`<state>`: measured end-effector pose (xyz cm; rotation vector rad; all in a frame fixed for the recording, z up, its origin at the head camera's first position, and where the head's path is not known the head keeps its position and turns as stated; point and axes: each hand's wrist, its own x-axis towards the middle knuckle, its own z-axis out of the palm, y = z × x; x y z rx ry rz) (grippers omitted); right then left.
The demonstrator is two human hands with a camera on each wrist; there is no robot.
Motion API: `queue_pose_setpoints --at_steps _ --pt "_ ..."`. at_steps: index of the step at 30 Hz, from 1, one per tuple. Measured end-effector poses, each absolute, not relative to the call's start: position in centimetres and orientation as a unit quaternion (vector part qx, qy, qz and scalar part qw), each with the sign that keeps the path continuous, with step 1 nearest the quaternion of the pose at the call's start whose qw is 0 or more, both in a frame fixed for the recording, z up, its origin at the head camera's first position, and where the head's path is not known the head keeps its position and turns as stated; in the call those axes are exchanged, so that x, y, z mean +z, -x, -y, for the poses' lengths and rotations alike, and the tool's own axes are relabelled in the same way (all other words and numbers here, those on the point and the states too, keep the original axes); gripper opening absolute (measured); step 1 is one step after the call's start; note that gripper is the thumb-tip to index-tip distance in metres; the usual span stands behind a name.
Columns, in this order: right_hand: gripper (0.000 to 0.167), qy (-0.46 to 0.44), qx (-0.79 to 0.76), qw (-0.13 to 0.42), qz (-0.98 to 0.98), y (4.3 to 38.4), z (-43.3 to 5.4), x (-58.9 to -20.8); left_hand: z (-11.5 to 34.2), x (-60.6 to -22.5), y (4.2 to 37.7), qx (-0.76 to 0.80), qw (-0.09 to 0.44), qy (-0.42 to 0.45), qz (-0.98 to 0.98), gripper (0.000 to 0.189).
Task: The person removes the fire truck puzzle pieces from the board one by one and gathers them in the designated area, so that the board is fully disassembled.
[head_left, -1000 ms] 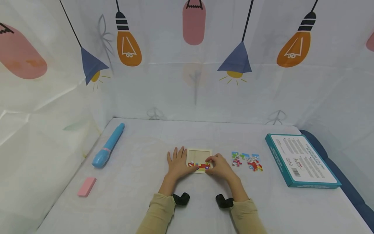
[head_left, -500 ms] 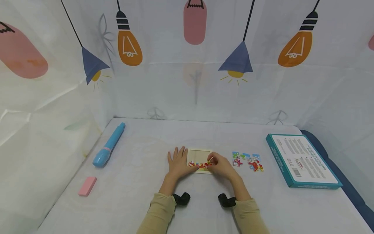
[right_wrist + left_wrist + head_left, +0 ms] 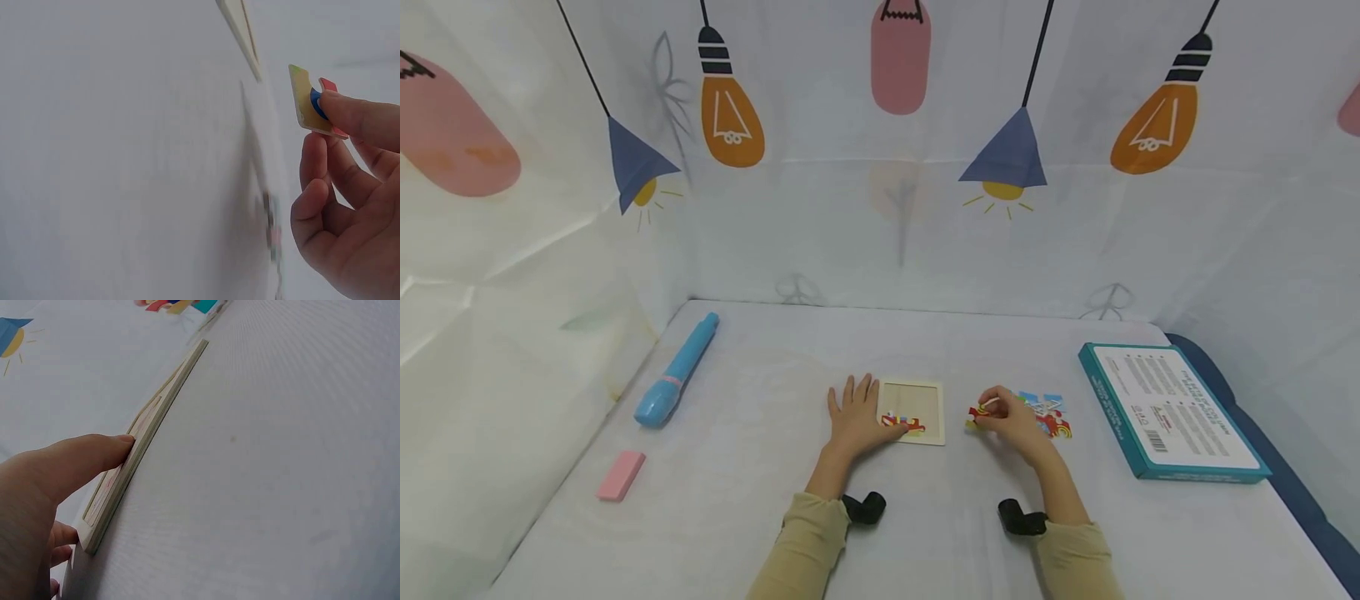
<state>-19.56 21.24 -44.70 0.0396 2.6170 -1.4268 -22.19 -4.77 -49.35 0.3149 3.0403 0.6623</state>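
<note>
A shallow wooden puzzle tray (image 3: 942, 408) lies on the table, with a few joined puzzle pieces (image 3: 895, 421) along its lower left. My left hand (image 3: 854, 427) rests at the tray's left side, fingers spread, its thumb (image 3: 94, 456) pressing on the near rim in the left wrist view. To the right of the tray, my right hand (image 3: 1017, 425) pinches a puzzle piece (image 3: 975, 416) between thumb and fingers. In the right wrist view this puzzle piece (image 3: 303, 103) is yellow, red and blue, held above the table. Loose puzzle pieces (image 3: 1054, 421) lie partly hidden behind the right hand.
A teal-edged box (image 3: 1176, 412) with a printed white face lies at the right. On the left are a blue microphone-shaped object (image 3: 677, 371) and a pink block (image 3: 621, 476). A white printed sheet (image 3: 850, 233) stands behind the table.
My right hand has lifted a puzzle piece out of the tray and moved right with it, toward the loose pieces. My left hand has stayed at the tray.
</note>
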Motion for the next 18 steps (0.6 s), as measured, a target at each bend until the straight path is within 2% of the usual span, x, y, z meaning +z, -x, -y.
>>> queue_pose_setpoints --at_steps 18 --pt "0.032 -0.090 -0.452 0.056 -0.886 17.0 -27.6 -44.7 4.7 -49.4 22.1 0.204 0.009 -0.102 -0.974 0.097"
